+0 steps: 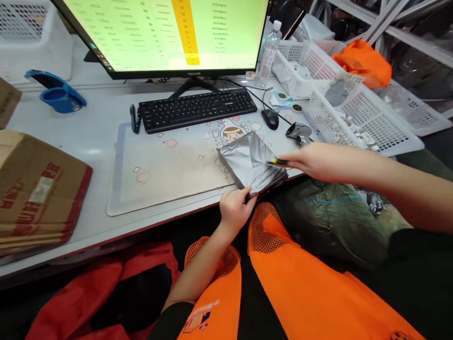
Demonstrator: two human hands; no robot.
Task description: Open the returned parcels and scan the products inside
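A silver-grey plastic mailer bag [247, 158] lies creased on the desk mat, its near corner at the desk's front edge. My left hand [235, 208] pinches that near edge between thumb and fingers. My right hand [307, 160] is closed around a slim black-and-yellow utility knife [279, 162], slightly smeared by motion. The knife's tip points left, over the right part of the bag. Whether the blade touches the plastic I cannot tell.
Behind the bag are a keyboard [198, 111], a mouse [270, 119] and a monitor [170, 33]. A barcode scanner [300, 131] lies near my right hand. White baskets [382, 118] stand at right, a cardboard box [38, 193] at left. A patterned mat [170, 179] covers the desk's middle.
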